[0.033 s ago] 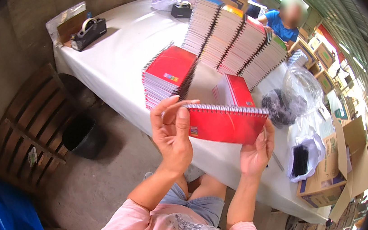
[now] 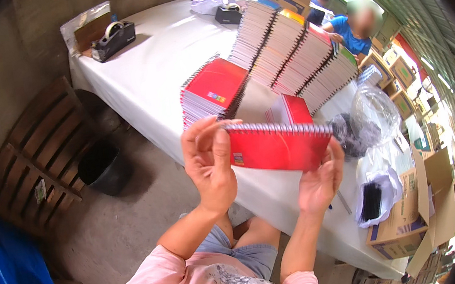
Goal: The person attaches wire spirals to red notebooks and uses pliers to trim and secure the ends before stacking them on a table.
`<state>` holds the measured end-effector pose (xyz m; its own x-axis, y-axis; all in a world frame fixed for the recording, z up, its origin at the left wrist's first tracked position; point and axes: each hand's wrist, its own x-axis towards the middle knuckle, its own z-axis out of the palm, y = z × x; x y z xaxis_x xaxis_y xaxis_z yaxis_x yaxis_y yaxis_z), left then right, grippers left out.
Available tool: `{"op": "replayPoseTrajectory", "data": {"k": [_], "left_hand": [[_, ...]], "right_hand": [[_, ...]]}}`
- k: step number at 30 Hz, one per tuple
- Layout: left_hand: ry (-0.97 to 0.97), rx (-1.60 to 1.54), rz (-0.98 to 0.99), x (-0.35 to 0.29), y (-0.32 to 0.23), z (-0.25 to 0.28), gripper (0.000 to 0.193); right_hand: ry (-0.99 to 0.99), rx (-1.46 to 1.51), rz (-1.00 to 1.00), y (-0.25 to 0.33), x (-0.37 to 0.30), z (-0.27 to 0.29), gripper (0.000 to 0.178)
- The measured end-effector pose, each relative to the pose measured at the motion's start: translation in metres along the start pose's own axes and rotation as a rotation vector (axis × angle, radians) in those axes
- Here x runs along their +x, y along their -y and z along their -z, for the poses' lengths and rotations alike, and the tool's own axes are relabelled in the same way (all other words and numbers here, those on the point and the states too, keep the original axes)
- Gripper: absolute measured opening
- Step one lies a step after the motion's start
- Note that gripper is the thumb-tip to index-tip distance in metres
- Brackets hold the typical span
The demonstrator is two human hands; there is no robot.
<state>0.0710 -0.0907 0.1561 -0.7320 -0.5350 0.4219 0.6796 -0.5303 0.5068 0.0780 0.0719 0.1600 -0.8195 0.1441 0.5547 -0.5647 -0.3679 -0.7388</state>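
Note:
Held up between my two hands is a red spiral-bound notebook (image 2: 279,148), its coil along the upper edge. My left hand (image 2: 210,161) grips the coil end at the left, thumb in front and fingers curled behind. At the lower right corner, my right hand (image 2: 324,176) pinches the notebook, its fingertips partly hidden behind it. Just beyond stands a stack of red notebooks (image 2: 215,84) with coils on its sides. A smaller red stack (image 2: 294,109) is partly covered by the held notebook.
Tall stacks of bound notebooks (image 2: 289,45) rise behind. Tape dispensers (image 2: 114,41) sit on the white-covered table (image 2: 165,42). At right are clear plastic wrap (image 2: 373,114), a bag of black coils (image 2: 372,201) and an open carton (image 2: 400,229). A co-worker in blue (image 2: 351,32) is beyond.
The notebook and both hands have shifted very slightly; my right hand is a touch farther right and the notebook a little higher. My grip looks the same.

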Motion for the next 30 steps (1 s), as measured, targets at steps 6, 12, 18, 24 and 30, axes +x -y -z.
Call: {"op": "replayPoseTrajectory", "data": {"k": [6, 12, 18, 24, 30], "left_hand": [[0.007, 0.108, -0.222, 0.058, -0.025, -0.004, 0.030], [0.260, 0.359, -0.330, 0.115, -0.051, -0.009, 0.036], [0.302, 0.703, -0.482, 0.162, -0.035, 0.021, 0.034], [0.357, 0.729, 0.212, 0.128, 0.021, 0.088, 0.045], [0.195, 0.576, 0.110, 0.112, 0.036, 0.089, 0.045]], "right_hand": [[0.082, -0.483, 0.279, -0.008, 0.088, -0.069, 0.069], [0.419, -0.828, 0.546, 0.029, 0.109, -0.132, 0.076], [0.289, -0.148, -0.094, -0.028, 0.155, -0.132, 0.064], [0.120, -0.411, -0.409, -0.103, 0.155, -0.076, 0.043], [0.298, -0.625, -0.387, -0.115, 0.155, -0.073, 0.030]]}}
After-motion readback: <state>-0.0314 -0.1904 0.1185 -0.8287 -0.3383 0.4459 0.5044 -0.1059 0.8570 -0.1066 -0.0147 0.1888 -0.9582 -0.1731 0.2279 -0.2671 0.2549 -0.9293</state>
